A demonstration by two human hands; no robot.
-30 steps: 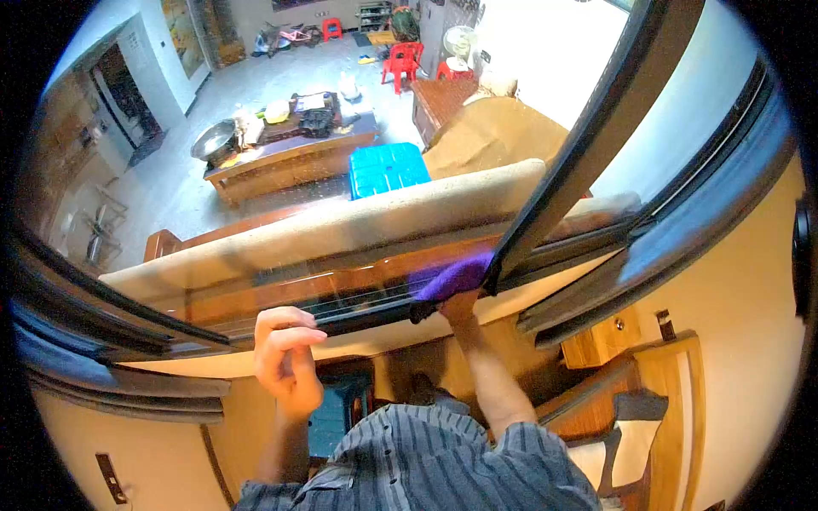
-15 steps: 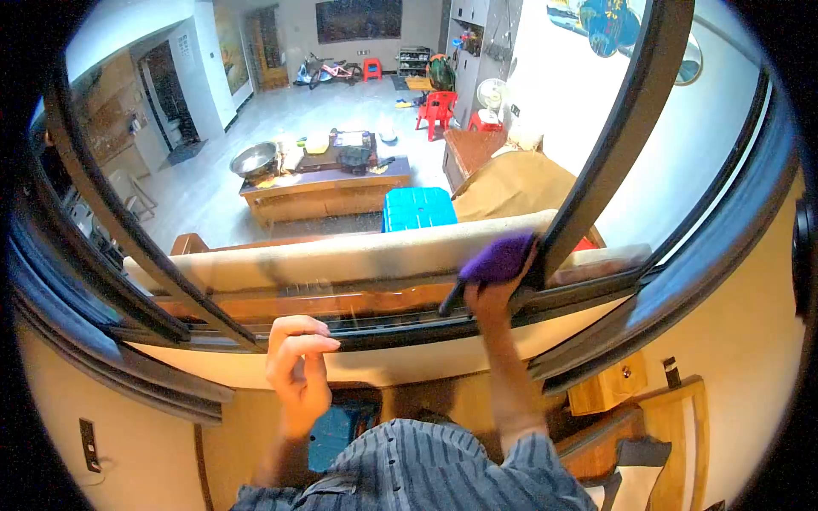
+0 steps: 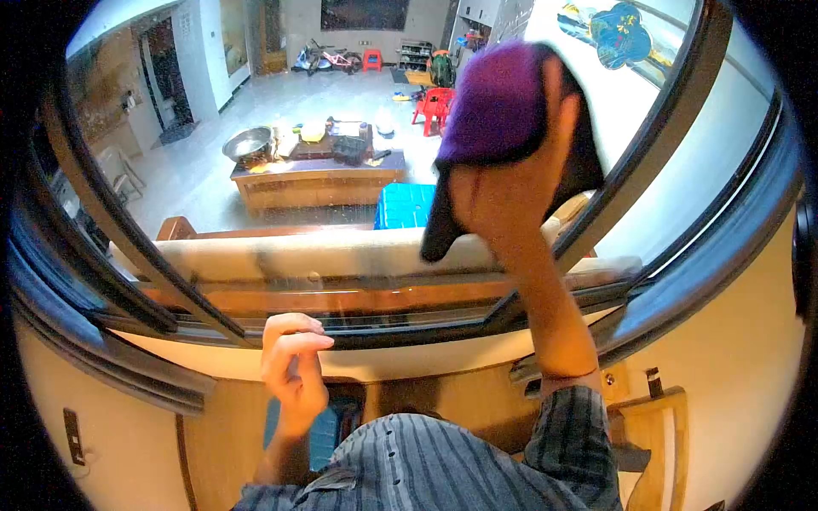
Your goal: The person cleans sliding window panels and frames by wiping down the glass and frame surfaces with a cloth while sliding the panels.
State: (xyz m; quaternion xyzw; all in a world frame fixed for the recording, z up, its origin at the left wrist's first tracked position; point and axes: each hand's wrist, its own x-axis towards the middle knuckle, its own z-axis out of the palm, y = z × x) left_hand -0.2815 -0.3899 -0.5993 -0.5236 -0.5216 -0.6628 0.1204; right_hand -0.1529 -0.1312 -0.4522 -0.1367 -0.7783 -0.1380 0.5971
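A purple cloth with black edges is spread under my right hand, high against the window glass and just left of the slanted dark frame bar. The fingers of that hand lie over the cloth and partly hide it. My left hand is raised at the lower edge of the window, near the dark sill rail. Its fingers are curled with the tips together, and nothing shows in them.
Beyond the glass are a sofa back, a blue stool, a wooden table with a metal basin, and red chairs. Dark curved frames border the window. A wooden chair stands at lower right.
My right hand has moved up the glass with the purple cloth, from the bottom rail to beside the upper frame bar. My left hand has stayed nearly in place.
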